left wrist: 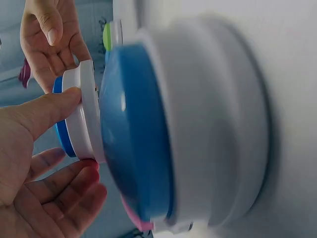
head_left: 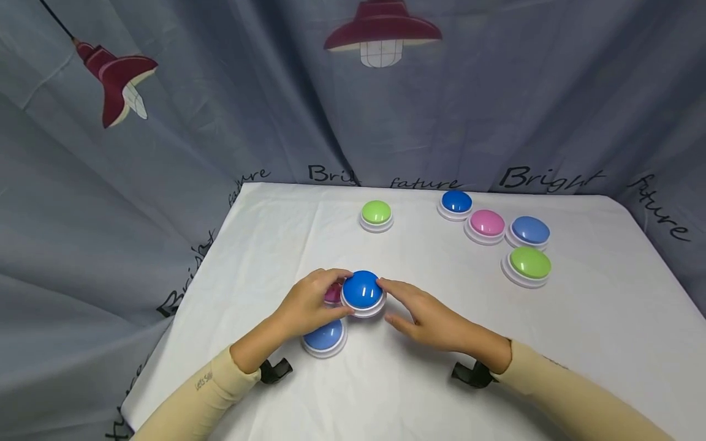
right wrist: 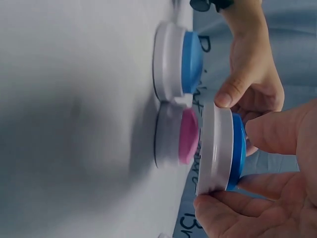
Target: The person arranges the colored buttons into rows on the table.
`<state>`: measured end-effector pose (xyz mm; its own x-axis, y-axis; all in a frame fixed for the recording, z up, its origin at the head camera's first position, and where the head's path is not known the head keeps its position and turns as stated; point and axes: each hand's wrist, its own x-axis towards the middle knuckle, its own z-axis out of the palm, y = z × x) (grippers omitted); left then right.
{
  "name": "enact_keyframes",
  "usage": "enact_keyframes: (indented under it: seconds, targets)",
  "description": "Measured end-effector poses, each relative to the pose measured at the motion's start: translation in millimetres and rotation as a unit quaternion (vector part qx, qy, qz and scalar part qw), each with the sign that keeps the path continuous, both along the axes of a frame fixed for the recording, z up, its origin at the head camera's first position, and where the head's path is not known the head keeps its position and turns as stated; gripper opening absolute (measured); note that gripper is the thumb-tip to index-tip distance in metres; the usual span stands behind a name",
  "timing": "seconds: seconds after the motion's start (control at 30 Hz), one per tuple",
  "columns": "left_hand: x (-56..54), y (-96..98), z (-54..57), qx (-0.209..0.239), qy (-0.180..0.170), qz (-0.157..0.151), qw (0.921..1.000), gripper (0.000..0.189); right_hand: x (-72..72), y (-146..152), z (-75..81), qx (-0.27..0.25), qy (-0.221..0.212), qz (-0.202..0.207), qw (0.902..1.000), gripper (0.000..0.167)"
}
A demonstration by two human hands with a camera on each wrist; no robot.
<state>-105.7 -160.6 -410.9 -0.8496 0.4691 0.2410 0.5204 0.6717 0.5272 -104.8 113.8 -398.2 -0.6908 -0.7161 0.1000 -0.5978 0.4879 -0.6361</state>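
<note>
The dark blue button (head_left: 362, 291) is raised above the table (head_left: 276, 239), pinched by the left hand (head_left: 309, 301), thumb at eight o'clock and fingers at eleven. The right hand (head_left: 432, 315) is loosely spread, a fingertip touching at two, its thumb apart at four. The pink button (head_left: 333, 294) is at nine, the paler blue button (head_left: 323, 335) at seven.

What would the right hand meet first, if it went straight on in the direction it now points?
The dark blue button held by the left hand. The index fingertip of the right hand appears at its edge, though depth leaves contact unclear.
</note>
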Motion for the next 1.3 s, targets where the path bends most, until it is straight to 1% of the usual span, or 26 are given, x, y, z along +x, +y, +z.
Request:
enact_keyframes:
  seconds: [0.1,0.2,0.47,0.57,0.77,0.93,1.03,1.13,1.3]
  targets:
    - [5.9,3.0,-1.8,-0.012,0.007,-0.004,0.9999,0.065,9.7,4.7,-2.9,-0.001,-0.003,-0.004,1.0000,0.067]
    - [11.1,5.1,-3.6,-0.012,0.015,-0.012,0.9997,0.065,17.8,8.5,-4.9,-0.005,-0.004,-0.007,1.0000,0.067]
    - [22.8,10.2,-11.5,-0.025,0.053,-0.041,0.9974,0.064,35.1,14.4,-11.6,0.001,-0.013,-0.009,0.9999,0.065]
    - [27.6,12.1,-14.8,-0.038,0.055,-0.044,0.9968,0.064,40.3,15.9,-14.7,0.003,-0.022,-0.009,0.9997,0.065]
    - [36.2,15.3,-17.7,-0.052,0.055,-0.053,0.9958,0.067,50.7,19.7,-22.6,0.003,-0.029,-0.003,0.9996,0.064]
    - [39.1,14.9,-23.1,-0.052,0.069,-0.062,0.9943,0.069,56.1,21.6,-29.1,-0.003,-0.020,0.005,0.9998,0.063]
    - [40.1,14.2,-26.2,-0.053,0.074,-0.066,0.9937,0.070,57.9,21.2,-30.9,-0.002,-0.027,0.006,0.9996,0.063]
    - [40.5,13.6,-28.1,-0.055,0.072,-0.069,0.9934,0.071,59.0,20.3,-32.6,-0.001,-0.039,0.005,0.9992,0.064]
    - [41.1,13.1,-29.6,-0.066,0.058,-0.069,0.9937,0.070,60.4,19.4,-36.2,0.003,-0.047,0.007,0.9989,0.064]
